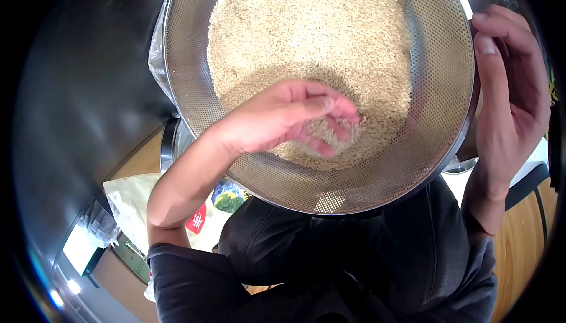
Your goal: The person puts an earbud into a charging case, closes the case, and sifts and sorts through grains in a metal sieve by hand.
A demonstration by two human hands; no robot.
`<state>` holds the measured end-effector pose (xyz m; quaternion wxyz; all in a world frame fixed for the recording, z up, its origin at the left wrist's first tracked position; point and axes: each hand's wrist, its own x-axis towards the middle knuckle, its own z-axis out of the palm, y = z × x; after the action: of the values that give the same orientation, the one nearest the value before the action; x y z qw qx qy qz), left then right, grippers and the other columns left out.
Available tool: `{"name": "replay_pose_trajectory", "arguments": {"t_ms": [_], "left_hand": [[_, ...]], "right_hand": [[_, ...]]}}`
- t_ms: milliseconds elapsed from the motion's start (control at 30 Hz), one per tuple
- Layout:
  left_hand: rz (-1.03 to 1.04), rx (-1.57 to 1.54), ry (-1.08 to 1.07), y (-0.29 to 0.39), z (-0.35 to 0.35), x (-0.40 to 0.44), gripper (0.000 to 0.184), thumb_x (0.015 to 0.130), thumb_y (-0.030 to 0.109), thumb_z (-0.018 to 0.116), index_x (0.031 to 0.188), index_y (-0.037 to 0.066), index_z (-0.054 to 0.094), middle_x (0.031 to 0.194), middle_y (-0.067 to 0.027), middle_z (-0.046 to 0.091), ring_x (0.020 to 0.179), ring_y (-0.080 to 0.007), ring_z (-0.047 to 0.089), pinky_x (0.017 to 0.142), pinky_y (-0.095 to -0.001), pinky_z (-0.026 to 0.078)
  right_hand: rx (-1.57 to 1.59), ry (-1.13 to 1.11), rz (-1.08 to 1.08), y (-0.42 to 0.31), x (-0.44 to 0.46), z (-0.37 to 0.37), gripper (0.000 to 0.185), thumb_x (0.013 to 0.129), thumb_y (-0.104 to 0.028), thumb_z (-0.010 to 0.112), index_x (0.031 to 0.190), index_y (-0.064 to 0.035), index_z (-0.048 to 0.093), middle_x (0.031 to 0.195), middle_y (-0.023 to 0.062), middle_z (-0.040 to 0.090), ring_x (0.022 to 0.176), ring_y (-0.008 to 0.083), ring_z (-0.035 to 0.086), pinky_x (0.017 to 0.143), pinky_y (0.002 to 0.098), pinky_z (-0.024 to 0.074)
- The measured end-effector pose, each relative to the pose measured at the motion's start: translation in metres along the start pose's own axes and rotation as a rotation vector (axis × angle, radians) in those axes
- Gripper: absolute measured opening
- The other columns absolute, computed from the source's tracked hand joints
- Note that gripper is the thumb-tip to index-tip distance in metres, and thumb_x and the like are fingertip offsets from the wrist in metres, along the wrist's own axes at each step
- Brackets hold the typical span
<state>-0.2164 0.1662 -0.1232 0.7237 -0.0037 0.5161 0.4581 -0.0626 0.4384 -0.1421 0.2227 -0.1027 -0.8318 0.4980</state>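
Observation:
A large round perforated metal sieve (437, 87) holds a wide bed of pale brown, rice-like grains (312, 28). My left hand (295, 113) is over the near part of the grains, fingers curved and apart, with some motion blur. Grains show below and between those fingers; whether any lie in the palm I cannot tell. On the right side, my right hand (510, 75) has its thumb and fingers pinched at the sieve's rim. The sieve is above my lap, its far edge cut off by the frame.
A printed bag (132, 199) with a red mark stands at the lower left, near crumpled clear plastic (100, 225). A dark, shiny surface (82, 87) fills the left side. Wooden flooring (519, 252) shows at the lower right, beside a dark curved edge (527, 182).

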Motion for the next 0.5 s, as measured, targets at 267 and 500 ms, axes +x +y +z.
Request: {"name": "replay_pose_trajectory", "arguments": {"t_ms": [267, 500], "left_hand": [[0.313, 0.049, 0.058, 0.056, -0.063, -0.022, 0.046, 0.109, 0.026, 0.037, 0.137, -0.011, 0.044, 0.131, -0.0287, 0.059, 0.108, -0.0330, 0.070, 0.078, -0.0331, 0.066], [0.500, 0.032, 0.292, 0.061, -0.083, 0.008, 0.044, 0.107, 0.026, 0.050, 0.142, 0.000, 0.048, 0.139, -0.0167, 0.058, 0.123, -0.0293, 0.062, 0.104, -0.0455, 0.054]], "right_hand": [[-0.042, 0.000, 0.033, -0.004, -0.002, -0.001, 0.022, 0.102, -0.005, 0.055, 0.120, -0.0035, 0.068, 0.125, 0.0104, 0.066, 0.117, 0.0191, 0.065, 0.105, 0.0321, 0.0504], [-0.051, 0.010, 0.062, -0.002, 0.002, 0.008, 0.022, 0.103, -0.005, 0.053, 0.119, -0.0031, 0.068, 0.126, 0.0110, 0.066, 0.118, 0.0199, 0.065, 0.107, 0.0330, 0.0501]]}}
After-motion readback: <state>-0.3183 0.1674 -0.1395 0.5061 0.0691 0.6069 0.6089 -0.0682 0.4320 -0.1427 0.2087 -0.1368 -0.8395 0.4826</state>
